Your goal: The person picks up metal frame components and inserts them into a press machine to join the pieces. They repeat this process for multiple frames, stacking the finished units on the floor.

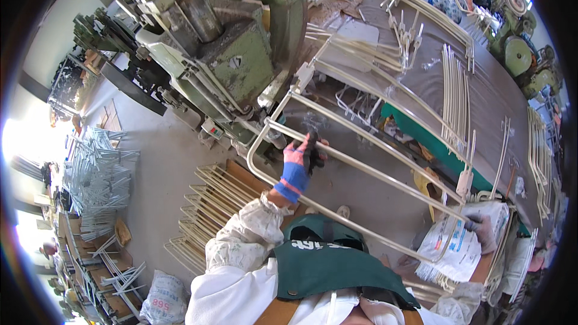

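Beside a green press machine [235,60] on a factory floor, a person in a white jacket and green apron [328,268] is holding a cream-coloured metal tube frame [361,168] out in front of the chest. The left hand [304,156], in a blue and red work glove, is gripping one rail near the frame's rounded end by the machine. The right hand [481,232], in a grey glove, is closing around the frame's far corner, just above a white printed sack [457,244]. The frame is hanging tilted in the air between both hands, clear of the floor. Below it, more cream frames [211,204] are lying stacked on the floor, and similar tube parts are spreading across a long grey workbench [481,102] to the right. Grey metal racks [102,168] are piling up at far left.
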Available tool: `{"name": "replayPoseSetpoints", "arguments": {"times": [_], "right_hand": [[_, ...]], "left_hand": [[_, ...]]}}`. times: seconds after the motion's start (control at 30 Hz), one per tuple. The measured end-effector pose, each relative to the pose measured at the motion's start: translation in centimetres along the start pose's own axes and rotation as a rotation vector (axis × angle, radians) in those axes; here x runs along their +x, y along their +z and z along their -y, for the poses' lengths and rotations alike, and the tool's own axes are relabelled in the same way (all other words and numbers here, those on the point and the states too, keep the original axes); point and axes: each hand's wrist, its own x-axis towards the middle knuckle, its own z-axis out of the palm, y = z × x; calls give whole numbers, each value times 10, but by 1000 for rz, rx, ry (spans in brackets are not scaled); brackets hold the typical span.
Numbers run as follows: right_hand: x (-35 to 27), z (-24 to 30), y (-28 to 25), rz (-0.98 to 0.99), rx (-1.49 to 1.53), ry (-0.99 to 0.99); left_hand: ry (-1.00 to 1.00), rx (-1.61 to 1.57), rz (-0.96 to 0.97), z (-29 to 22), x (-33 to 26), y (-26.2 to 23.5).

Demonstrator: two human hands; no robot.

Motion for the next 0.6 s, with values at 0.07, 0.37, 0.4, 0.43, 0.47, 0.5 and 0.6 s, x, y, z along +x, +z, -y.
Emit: {"name": "replayPoseSetpoints", "arguments": {"times": [0.07, 0.37, 0.4, 0.43, 0.47, 0.5, 0.6], "right_hand": [[11, -6, 6, 34, 55, -14], [29, -18, 3, 43, 95, -32], [32, -20, 2, 33, 91, -35], [34, -21, 0, 38, 16, -6], [36, -38, 0, 0, 0, -29], [34, -20, 6, 35, 29, -35], [40, -48, -2, -17, 22, -81]], "left_hand": [[-17, -47, 60, -6, 7, -10], [-183, -67, 123, -4, 25, -26], [-185, -44, 128, -2, 28, -27], [-189, -20, 135, -1, 30, -27], [-210, 9, 150, 4, 32, -29], [-213, 27, 245, 8, 40, -40], [-29, 568, 223, -2, 35, -34]]}}
